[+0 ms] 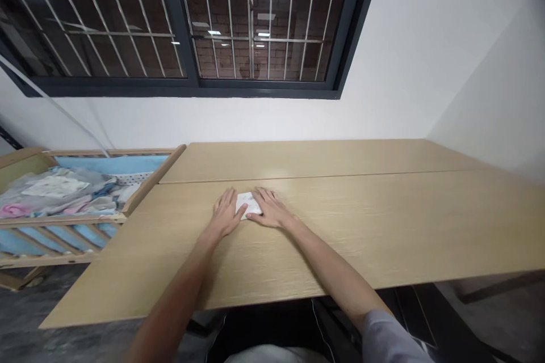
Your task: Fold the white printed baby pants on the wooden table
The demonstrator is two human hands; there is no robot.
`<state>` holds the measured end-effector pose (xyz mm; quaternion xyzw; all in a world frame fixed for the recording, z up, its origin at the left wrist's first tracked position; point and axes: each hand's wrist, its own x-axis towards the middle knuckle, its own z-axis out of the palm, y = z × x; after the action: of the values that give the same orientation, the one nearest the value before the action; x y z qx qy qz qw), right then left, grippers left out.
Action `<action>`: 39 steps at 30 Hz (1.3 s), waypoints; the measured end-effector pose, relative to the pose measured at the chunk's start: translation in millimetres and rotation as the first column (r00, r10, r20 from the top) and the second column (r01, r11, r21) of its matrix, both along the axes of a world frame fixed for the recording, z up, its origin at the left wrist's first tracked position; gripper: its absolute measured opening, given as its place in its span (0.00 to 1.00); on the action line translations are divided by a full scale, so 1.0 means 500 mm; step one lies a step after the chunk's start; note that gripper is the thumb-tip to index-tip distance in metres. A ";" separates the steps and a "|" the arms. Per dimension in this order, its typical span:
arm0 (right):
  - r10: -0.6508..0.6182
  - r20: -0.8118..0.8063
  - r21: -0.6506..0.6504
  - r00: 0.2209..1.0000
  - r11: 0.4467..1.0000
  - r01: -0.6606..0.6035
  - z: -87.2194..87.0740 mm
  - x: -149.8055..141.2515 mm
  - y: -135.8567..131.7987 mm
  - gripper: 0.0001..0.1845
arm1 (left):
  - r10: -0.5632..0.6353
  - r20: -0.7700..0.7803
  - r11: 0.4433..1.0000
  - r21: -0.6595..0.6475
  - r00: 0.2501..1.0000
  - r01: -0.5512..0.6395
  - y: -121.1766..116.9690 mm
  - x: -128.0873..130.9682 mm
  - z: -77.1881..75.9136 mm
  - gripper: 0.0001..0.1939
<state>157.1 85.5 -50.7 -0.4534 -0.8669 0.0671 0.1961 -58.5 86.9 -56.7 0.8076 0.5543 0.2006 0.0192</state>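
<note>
A small white piece, flat like folded paper or cloth with faint marks on it (248, 204), lies on the light wood table (361, 221). My left hand (225, 212) rests at its left edge, fingers stretched forward and thumb over its near part. On the other side, my right hand (270, 208) lies flat, palm down, with the thumb at the near right edge. Both hands press against the tabletop around the white piece. Its outer edges are partly covered by my fingers.
Left of the table stands a wooden crib (145, 190) with blue lining, holding clothes and plastic bags (55, 187). A seam runs across the tabletop. Behind are a white wall (264, 119) and a dark-framed barred window (264, 88).
</note>
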 end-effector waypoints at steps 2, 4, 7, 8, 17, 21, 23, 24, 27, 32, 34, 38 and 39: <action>0.075 0.004 0.042 0.997 0.996 -0.075 0.007 0.005 -0.001 0.38 | -0.100 0.046 0.994 0.051 0.994 0.097 -0.004 -0.017 0.024 0.29; 0.115 -0.002 0.052 0.993 0.992 -0.115 0.011 0.010 -0.001 0.33 | -0.149 0.064 0.988 0.054 0.987 0.146 -0.008 -0.034 0.042 0.27; 0.118 -0.022 0.035 0.993 0.993 -0.117 0.004 0.014 0.005 0.33 | -0.158 0.029 0.987 -0.027 0.987 0.159 -0.010 -0.051 0.049 0.32; 0.105 -0.032 0.026 0.994 0.994 -0.104 -0.001 0.012 0.007 0.33 | -0.163 0.021 0.985 -0.045 0.986 0.164 -0.010 -0.054 0.047 0.34; -0.053 -0.135 0.077 0.990 0.995 0.064 -0.026 -0.031 0.021 0.19 | -0.131 0.068 0.991 0.029 0.989 0.129 0.008 -0.044 0.025 0.18; -0.040 -0.256 0.097 0.966 0.993 0.067 -0.031 -0.027 0.027 0.14 | -0.113 0.120 0.989 0.109 0.986 0.100 0.001 -0.032 0.031 0.17; -0.038 -0.361 0.105 0.932 0.991 0.081 -0.036 -0.025 0.028 0.11 | -0.106 0.153 0.987 0.134 0.983 0.085 -0.003 -0.026 0.033 0.16; -0.042 -0.428 0.098 0.903 0.991 0.093 -0.037 -0.025 0.028 0.10 | -0.104 0.173 0.987 0.141 0.979 0.080 -0.005 -0.023 0.034 0.16; -0.051 -0.650 0.010 0.758 0.997 0.076 -0.031 -0.025 0.027 0.13 | -0.108 0.250 0.988 0.135 0.962 0.076 -0.011 -0.011 0.038 0.15; -0.151 -0.858 -0.215 0.491 0.974 -0.076 0.017 -0.007 0.064 0.29 | 0.018 0.414 1.000 -0.031 0.910 -0.006 -0.024 0.010 0.058 0.23; -0.246 -0.822 -0.370 0.513 0.916 -0.154 0.034 0.004 0.095 0.33 | 0.149 0.431 0.977 -0.203 0.890 -0.065 -0.030 0.019 0.064 0.26; -0.229 -0.657 -0.513 0.718 0.834 -0.203 0.040 0.000 0.158 0.32 | 0.295 0.308 0.916 -0.359 0.904 -0.177 -0.043 0.035 0.059 0.19; -0.190 -0.607 -0.502 0.772 0.845 -0.186 0.036 -0.008 0.170 0.30 | 0.321 0.264 0.904 -0.371 0.909 -0.212 -0.045 0.039 0.056 0.18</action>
<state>153.0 170.3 -32.7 -0.4405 -0.6940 0.4548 0.3429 -39.0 64.3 -28.8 0.6646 0.6761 0.2322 0.2172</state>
